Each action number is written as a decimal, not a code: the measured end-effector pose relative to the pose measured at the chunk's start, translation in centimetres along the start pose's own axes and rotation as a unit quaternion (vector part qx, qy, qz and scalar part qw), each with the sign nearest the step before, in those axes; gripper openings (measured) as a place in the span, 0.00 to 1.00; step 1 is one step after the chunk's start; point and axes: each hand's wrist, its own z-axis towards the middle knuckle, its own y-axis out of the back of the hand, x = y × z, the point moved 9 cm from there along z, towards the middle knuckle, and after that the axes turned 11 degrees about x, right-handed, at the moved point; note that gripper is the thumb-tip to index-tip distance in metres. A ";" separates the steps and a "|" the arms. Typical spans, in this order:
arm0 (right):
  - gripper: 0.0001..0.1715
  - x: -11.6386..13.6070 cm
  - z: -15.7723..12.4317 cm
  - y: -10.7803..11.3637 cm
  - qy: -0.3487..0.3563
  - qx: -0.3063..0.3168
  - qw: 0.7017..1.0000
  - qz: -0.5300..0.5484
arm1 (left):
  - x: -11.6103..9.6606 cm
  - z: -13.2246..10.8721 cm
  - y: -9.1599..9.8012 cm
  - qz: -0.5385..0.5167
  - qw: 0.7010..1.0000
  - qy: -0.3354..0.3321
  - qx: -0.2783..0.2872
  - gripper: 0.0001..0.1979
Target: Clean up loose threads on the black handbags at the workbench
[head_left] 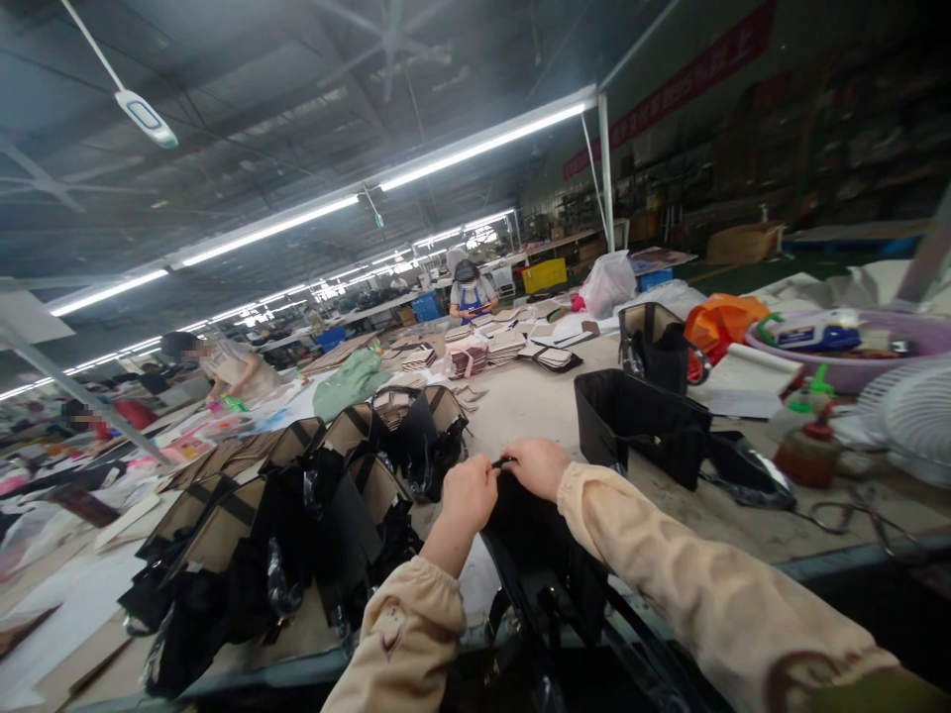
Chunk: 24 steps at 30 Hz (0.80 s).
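Note:
My left hand (470,493) and my right hand (536,465) are both closed in a pinch at the top edge of a black bag (535,555) that stands in front of me on the table (535,401). Between the two hands runs a thin black strap or cord (502,461), gripped from both sides. Both arms wear beige sleeves. The bag's lower part hangs over the table's near edge.
A row of brown-and-black bags (297,495) lies at my left. An open black bag (639,421) stands at the right, with bottles (809,446), scissors (854,520), a fan (910,406) and a purple basin (854,366) beyond. Other people work at the far tables.

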 end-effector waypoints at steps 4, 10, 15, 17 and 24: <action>0.16 -0.1 0.2 0.0 -0.017 0.013 1.000 -0.010 | -0.1 -0.1 0.2 -0.013 1.000 0.001 -0.009 0.11; 0.15 -0.1 0.5 0.0 -0.039 0.022 0.999 -0.018 | 1.0 -0.1 0.2 -0.108 0.994 -0.001 -0.033 0.07; 0.15 0.1 0.8 -0.1 -0.050 0.026 0.998 -0.024 | 2.4 -0.7 0.5 -0.197 0.979 -0.016 -0.056 0.12; 0.15 0.2 0.8 -0.1 -0.051 0.024 0.998 -0.025 | 2.6 -0.9 0.6 -0.210 0.976 -0.030 -0.057 0.13; 0.14 0.4 0.5 -0.1 -0.052 0.012 0.998 -0.024 | 2.7 -0.8 0.1 -0.226 0.973 -0.017 -0.032 0.15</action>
